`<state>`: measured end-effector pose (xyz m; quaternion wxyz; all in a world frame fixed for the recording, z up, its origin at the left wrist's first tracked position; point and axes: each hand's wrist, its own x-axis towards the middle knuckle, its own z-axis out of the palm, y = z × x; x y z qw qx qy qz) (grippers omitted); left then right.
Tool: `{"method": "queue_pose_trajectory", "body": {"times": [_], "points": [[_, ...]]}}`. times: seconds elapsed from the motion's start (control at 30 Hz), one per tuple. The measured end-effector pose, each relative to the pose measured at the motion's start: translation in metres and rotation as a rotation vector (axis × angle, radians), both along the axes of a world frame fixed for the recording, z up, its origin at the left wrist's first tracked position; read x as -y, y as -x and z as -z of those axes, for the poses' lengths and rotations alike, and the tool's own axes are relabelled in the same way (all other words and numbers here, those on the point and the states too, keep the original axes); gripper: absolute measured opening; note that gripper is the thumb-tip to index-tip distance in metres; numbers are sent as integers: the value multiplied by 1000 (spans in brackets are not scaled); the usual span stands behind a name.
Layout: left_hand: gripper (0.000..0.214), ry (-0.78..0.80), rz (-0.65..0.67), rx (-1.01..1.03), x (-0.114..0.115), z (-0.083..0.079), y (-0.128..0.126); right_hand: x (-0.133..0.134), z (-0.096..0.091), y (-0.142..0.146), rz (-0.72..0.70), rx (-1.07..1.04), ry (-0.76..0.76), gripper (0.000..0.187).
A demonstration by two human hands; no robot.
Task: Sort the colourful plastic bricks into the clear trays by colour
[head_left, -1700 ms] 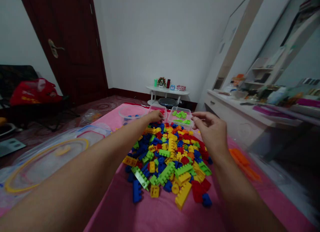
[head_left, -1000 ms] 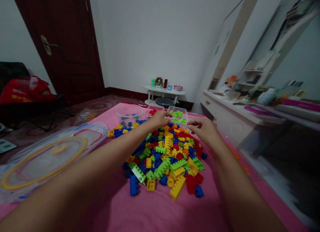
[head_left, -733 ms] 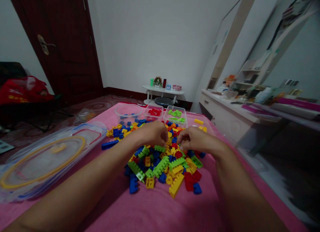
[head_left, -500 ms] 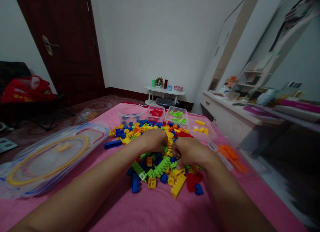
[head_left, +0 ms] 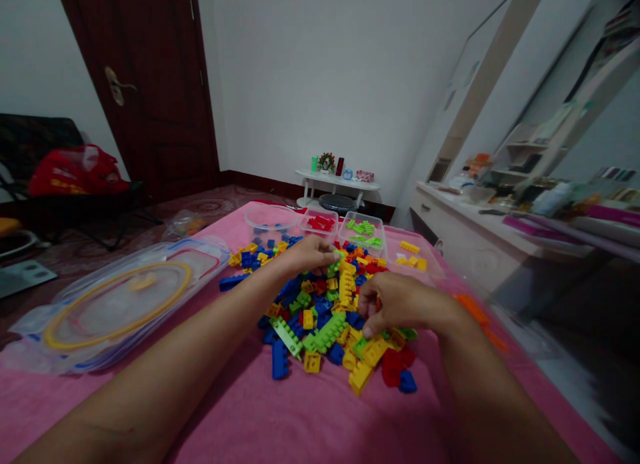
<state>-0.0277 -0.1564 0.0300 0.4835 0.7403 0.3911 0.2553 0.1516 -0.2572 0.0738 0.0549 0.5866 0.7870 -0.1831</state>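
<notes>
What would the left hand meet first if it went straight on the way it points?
Most likely the clear plastic tub of light green bricks, just beyond the left hand past the pile of coloured plastic bricks, though depth is unclear.

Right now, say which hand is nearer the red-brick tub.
Left. The left hand is just in front of the tub; the right hand rests farther back on the brick pile.

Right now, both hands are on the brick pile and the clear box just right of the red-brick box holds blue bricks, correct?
Not quite: the head view shows the clear box right of the red-brick box holds green bricks, not blue. The left hand and right hand are both on the brick pile.
</notes>
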Motion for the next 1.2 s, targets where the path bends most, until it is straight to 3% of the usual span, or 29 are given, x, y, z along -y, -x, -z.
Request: {"method": "queue_pose_trajectory", "body": {"times": [0.23,0.4,0.5,0.6,0.67,0.83,0.97,1.07,1.2], "points": [[28,7,-25,93,1,-4,1,8,4,24,4,216,-66,15],[24,-12,27,34,3,-4,1,2,8,13,81,275,-230,13],[26,-73,190,-123,11,-11,2,-2,7,-3,143,302,-279,16],[26,-236,440,-347,25,-23,3,-3,4,-15,100,201,-179,21],[26,-352,540,-477,38,-29,2,-1,1,-16,66,139,-129,25],[40,-620,424,-780,70,-30,-10,5,0,7,57,210,-51,24],[35,-670,342,-842,86,-29,-19,9,3,17,24,269,-123,11],[37,-637,355,-790,81,-31,-15,6,5,9,34,235,-164,11],[41,-581,313,-582,50,-31,0,-4,6,-7,88,167,-294,11]]}}
